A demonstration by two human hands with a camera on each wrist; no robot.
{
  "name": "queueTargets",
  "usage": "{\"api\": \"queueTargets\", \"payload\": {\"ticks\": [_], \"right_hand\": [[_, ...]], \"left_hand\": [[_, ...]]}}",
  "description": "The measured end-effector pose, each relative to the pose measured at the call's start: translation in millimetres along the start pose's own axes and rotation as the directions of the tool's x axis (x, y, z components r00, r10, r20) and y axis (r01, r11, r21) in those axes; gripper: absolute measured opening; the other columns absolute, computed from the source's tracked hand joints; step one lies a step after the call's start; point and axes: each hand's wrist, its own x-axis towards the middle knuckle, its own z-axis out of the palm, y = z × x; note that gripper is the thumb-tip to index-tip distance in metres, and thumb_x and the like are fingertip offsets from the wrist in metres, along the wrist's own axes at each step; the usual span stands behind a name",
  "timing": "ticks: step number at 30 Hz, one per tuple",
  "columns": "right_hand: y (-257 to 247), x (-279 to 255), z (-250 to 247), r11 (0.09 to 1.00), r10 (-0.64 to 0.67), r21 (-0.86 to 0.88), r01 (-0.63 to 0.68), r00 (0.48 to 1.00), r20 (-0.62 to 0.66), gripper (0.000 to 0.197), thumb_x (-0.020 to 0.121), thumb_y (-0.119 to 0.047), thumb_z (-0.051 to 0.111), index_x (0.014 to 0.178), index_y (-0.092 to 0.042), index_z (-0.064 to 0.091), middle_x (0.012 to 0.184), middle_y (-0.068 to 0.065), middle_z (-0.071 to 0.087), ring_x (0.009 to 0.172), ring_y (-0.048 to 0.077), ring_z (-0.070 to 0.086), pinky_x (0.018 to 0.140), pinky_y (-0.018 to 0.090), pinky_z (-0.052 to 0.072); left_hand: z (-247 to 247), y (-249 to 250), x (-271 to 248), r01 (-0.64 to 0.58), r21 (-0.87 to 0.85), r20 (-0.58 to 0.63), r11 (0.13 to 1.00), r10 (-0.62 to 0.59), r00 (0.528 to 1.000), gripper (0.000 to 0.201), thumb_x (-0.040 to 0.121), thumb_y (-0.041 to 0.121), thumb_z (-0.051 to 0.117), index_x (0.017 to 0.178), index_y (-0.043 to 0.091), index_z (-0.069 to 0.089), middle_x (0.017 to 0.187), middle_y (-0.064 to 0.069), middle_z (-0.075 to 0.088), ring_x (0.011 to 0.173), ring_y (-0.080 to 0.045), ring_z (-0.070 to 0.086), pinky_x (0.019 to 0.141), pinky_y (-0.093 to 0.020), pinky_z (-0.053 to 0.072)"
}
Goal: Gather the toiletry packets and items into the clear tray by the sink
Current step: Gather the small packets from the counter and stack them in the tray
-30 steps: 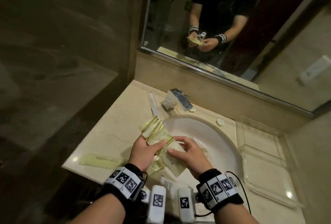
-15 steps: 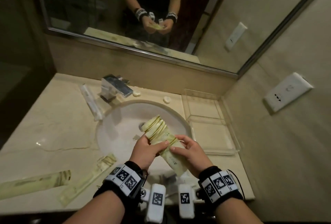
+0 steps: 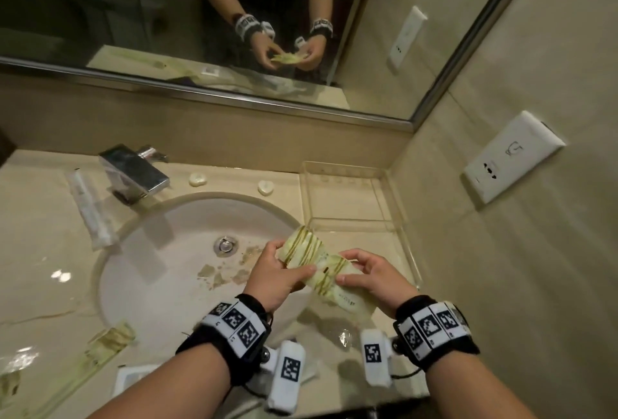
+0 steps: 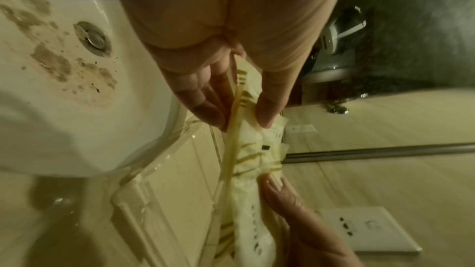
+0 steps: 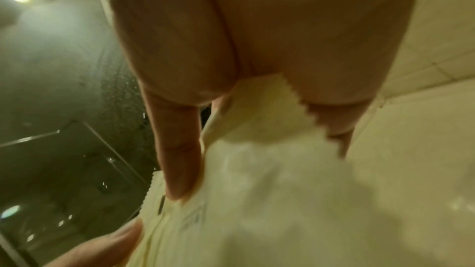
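Packets (image 3: 316, 263), gripped by both hands

Left hand (image 3: 279, 276) and right hand (image 3: 374, 279) level, fingers curled, gripping.

A stack of pale yellow-green toiletry packets (image 3: 316, 268) with dark olive stripes was held fanned out between both hands above the right rim of the sink, its far end just at the near left corner of the clear tray (image 3: 394, 218). The tray, a shallow transparent rectangle with a divider across it, sat on the desk (image 3: 43, 244) to the right of the basin, against the wall. Another striped packet (image 3: 103, 348) lay flat on the desk at the near left, and a long white sachet (image 3: 89, 209) lay left of the faucet.
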Motion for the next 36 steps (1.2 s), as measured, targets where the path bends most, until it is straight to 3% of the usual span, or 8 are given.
{"api": "queueTargets", "payload": {"ticks": [4,8,12,16,24,27,29,36], "right_hand": [[-4.1,34.3,-50.2,0.945,0.003,-0.325,0.018,0.998,0.064,0.032,0.080,-0.002,0.073,0.105,-0.019,0.065,0.110,0.008,0.070,0.093,0.021,0.067,0.083,0.032,0.056],[0.7,78.0,-87.0,0.700,0.028,-0.713,0.041,0.996,0.084,0.042,0.079,-0.022,0.077,0.119,-0.028,0.063,0.125,0.000,0.064,0.119,0.016,0.057,0.099,0.026,0.043],[2.5,109.5,-107.2,0.622,0.104,-0.783,0.001,0.991,0.084,0.037,0.082,-0.023,0.073,0.117,-0.028,0.065,0.120,-0.004,0.065,0.112,0.013,0.059,0.096,0.028,0.046],[12.5,134.5,-118.9,0.587,0.134,-0.809,0.007,0.985,0.106,0.028,0.083,-0.020,0.069,0.109,-0.031,0.068,0.115,-0.006,0.067,0.102,0.013,0.062,0.088,0.028,0.049],[31.3,168.9,-117.7,0.591,0.055,-0.806,-0.023,0.998,0.012,0.034,0.085,-0.017,0.068,0.118,-0.022,0.064,0.114,0.002,0.067,0.096,0.020,0.065,0.083,0.025,0.047],[37.9,174.1,-114.4,0.546,-0.007,-0.838,-0.001,1.000,-0.005,0.040,0.085,-0.021,0.068,0.124,-0.021,0.062,0.127,0.005,0.062,0.113,0.023,0.059,0.096,0.026,0.043],[39.5,174.1,-113.0,0.507,-0.076,-0.862,0.015,0.997,-0.027,0.042,0.082,-0.026,0.072,0.122,-0.024,0.062,0.125,0.005,0.063,0.114,0.022,0.058,0.099,0.032,0.045],[29.2,143.8,-109.8,0.245,-0.335,-0.963,-0.113,0.922,-0.194,0.048,0.082,-0.048,0.067,0.116,-0.015,0.056,0.109,0.006,0.062,0.105,0.026,0.054,0.085,0.036,0.047]], "left_hand": [[34.1,-5.4,32.5,0.040,0.161,-0.029,0.986,-0.036,0.999,0.042,0.077,0.001,0.075,0.112,0.009,0.055,0.103,-0.013,0.070,0.093,-0.028,0.070,0.074,-0.035,0.061],[64.6,-17.7,63.6,0.073,0.295,-0.071,0.953,-0.054,0.996,0.030,0.073,0.004,0.077,0.097,0.016,0.061,0.091,-0.006,0.072,0.083,-0.022,0.071,0.081,-0.042,0.060],[87.1,-27.3,92.0,0.128,0.457,-0.120,0.880,-0.081,0.989,0.045,0.068,0.029,0.074,0.108,0.014,0.062,0.099,-0.003,0.071,0.093,-0.023,0.068,0.086,-0.040,0.057],[101.3,-29.9,111.3,0.122,0.605,-0.130,0.787,-0.053,0.990,0.032,0.082,0.027,0.062,0.110,0.014,0.056,0.104,-0.005,0.068,0.097,-0.025,0.064,0.085,-0.034,0.053],[112.8,-40.2,114.7,-0.016,0.855,-0.038,0.518,0.095,0.995,0.065,0.091,0.015,0.051,0.148,0.008,0.020,0.144,-0.015,0.033,0.124,-0.029,0.046,0.105,-0.033,0.041],[117.1,-43.9,105.4,-0.068,0.947,0.022,0.313,0.148,0.989,0.076,0.090,0.015,0.048,0.152,0.010,0.005,0.159,-0.016,0.003,0.144,-0.034,0.015,0.118,-0.038,0.022],[121.0,-44.0,100.1,-0.114,0.983,0.090,0.142,0.161,0.983,0.073,0.089,0.016,0.049,0.151,0.013,0.010,0.160,-0.014,0.000,0.147,-0.036,0.002,0.119,-0.043,0.015],[124.9,-53.8,107.4,-0.200,0.969,0.193,-0.146,-0.059,0.979,0.082,0.085,0.019,0.062,0.152,0.026,0.013,0.162,-0.011,-0.008,0.146,-0.042,-0.006,0.118,-0.051,0.006]]}}
